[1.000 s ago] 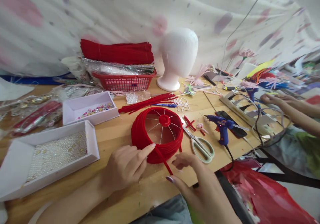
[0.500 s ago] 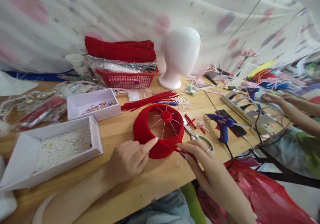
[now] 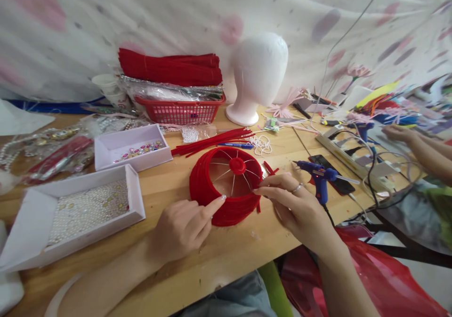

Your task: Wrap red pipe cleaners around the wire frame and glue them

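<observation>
A round frame (image 3: 201, 185) wrapped in red chenille stems lies on the table, with wire spokes running to a red hub (image 3: 237, 166). My left hand (image 3: 185, 223) grips its front wall, the index finger stretched onto the rim and the other fingers curled. At the right side of the rim, my right hand (image 3: 294, 208) pinches a red chenille stem against the wrapping; a short red end (image 3: 258, 207) hangs down beside the fingers. Behind the frame lie loose red chenille stems (image 3: 212, 142) and a blue pen (image 3: 236, 145). Small red crossed pieces (image 3: 270, 168) are partly hidden by my right hand.
To the right are a blue glue gun (image 3: 320, 178), a phone (image 3: 332, 173) and a power strip (image 3: 353, 159) with cables. White boxes of pearls (image 3: 136, 199) and gems (image 3: 165, 153) stand left. Behind are a red basket (image 3: 180, 112) and foam head (image 3: 259, 72). Another person's hand (image 3: 400, 133) shows far right.
My right hand has moved up and right around the rim, from the front right to the right side, now covering the scissors. My left hand stays on the front wall.
</observation>
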Motion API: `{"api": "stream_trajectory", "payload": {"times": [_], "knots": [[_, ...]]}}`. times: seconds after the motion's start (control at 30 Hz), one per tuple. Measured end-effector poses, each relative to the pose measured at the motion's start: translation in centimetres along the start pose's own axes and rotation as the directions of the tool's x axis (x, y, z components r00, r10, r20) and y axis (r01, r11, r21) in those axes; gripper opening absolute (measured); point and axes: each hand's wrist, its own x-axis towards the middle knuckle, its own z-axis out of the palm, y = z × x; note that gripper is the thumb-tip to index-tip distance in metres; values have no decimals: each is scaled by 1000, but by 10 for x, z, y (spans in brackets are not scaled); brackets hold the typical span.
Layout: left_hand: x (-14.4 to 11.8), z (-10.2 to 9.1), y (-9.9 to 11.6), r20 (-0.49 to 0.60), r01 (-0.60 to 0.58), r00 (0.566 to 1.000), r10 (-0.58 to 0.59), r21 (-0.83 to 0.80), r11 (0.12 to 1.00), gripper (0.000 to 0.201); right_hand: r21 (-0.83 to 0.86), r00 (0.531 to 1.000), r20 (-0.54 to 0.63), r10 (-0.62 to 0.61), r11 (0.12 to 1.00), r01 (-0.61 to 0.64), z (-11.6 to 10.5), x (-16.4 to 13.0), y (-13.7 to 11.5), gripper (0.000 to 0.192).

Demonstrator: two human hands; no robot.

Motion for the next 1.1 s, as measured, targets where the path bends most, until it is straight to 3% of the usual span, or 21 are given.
{"api": "stream_trajectory", "payload": {"times": [0.33,0.47,0.73,1.1], "knots": [[0,0,0,17,3,1000,-3,-6,1000,36,77,1000,21,2,997,-4,8,-1,13,39],[1,-2,-1,22,31,999,-31,35,999,39,93,999,-15,39,995,-38,9,0,6,37],[1,1,-14,44,194,980,-195,24,981,60,103,986,-83,147,985,-138,21,2,-23,35],[0,4,-15,143,232,962,-233,26,972,67,82,983,-92,160,985,-153,21,-3,-19,29]]}}
